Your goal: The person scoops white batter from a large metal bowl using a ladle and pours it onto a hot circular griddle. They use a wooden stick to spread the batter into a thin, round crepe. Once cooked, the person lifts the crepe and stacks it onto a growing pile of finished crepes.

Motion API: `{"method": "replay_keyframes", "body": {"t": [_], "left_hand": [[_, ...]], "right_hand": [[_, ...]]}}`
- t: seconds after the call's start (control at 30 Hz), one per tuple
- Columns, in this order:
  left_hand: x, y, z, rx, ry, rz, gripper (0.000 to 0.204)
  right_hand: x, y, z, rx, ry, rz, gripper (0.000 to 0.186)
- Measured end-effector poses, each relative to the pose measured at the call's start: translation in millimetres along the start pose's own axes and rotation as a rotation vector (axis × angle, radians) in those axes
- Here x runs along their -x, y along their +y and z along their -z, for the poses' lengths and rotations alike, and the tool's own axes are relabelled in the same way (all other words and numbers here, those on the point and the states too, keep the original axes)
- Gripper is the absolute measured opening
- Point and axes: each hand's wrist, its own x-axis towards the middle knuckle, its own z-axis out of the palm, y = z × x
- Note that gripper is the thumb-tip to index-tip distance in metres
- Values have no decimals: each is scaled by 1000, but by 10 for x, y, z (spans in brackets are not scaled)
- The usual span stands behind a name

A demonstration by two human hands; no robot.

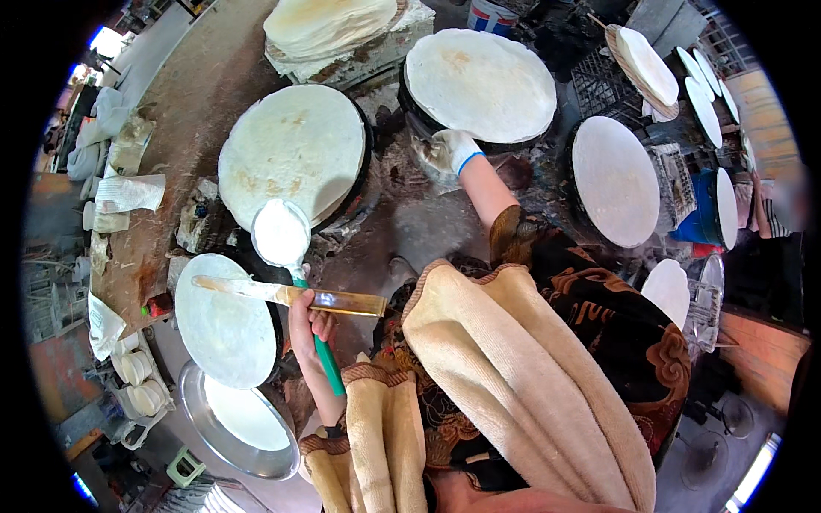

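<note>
My bare left hand (308,323) is closed around the green handle of a ladle (280,232) and a long flat wooden spreader (342,302). White batter coats the ladle's bowl, which overlaps the near edge of a round flatbread (291,154) on a dark griddle. The spreader's whitened end crosses a pale round (224,329) at the lower left. In a soiled white glove with a blue cuff, my right hand (451,152) is at the near edge of another flatbread (479,85) on a black griddle. Its fingers look curled; what they grip is hidden.
A metal basin (192,402) of white batter stands at lower left. Stacked flatbreads (333,27) lie at the top. To the right are another coated griddle (617,181), a blue bucket (697,209) and a flatbread on a woven tray (647,68). A person's arm shows at far right.
</note>
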Motion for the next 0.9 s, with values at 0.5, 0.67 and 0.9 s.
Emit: {"method": "replay_keyframes", "body": {"t": [0.5,0.67,0.9], "left_hand": [[49,-182,-197,80,43,52,39],[133,-219,-376,121,194,-41,38],[492,-470,17,297,285,-146,31]], "right_hand": [[709,594,878,1602,-569,110,15],[-158,694,1159,1206,-65,-187,15],[-640,56,-1071,1390,7,613,30]]}}
